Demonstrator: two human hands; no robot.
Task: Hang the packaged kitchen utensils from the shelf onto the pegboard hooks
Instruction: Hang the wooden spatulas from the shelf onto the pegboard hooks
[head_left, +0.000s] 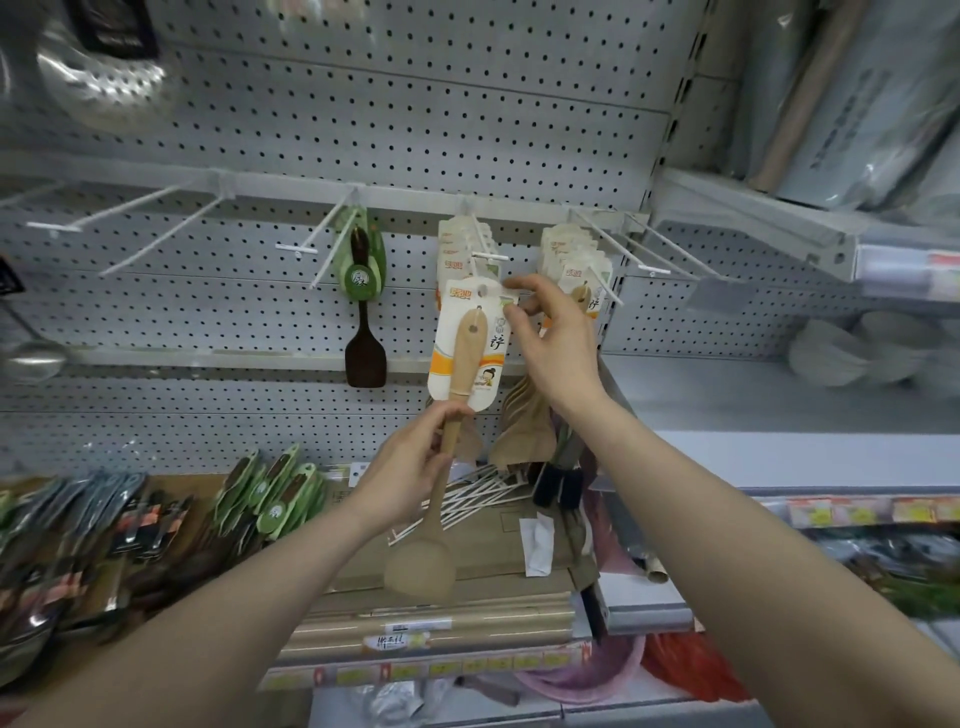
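Two hands on one item: my left hand (410, 457) wraps the shaft of a pale wooden spatula on a white-and-orange backing card (464, 358), low down, so the blade hangs below and the card end points up. My right hand (550, 338) pinches the card's upper right corner between thumb and fingertips, near the punched hole; I judge this steers the hole toward the white wire peg hook (480, 244) just above, which already carries a stack of matching carded spatulas (457, 249). The card's hole sits just under the hook's tip, not yet threaded. A second batch of the same cards (566, 254) hangs on the next hook to the right; a green-carded dark spatula (363, 291) hangs to the left. Several hooks farther left are bare. Below, on the cardboard-lined shelf (483, 525), lie green-packaged utensils (270, 493) and loose white hooks (472, 496), stock waiting to go up. Next move needs a small lift and push back; the risk is the card bending or missing the tip.
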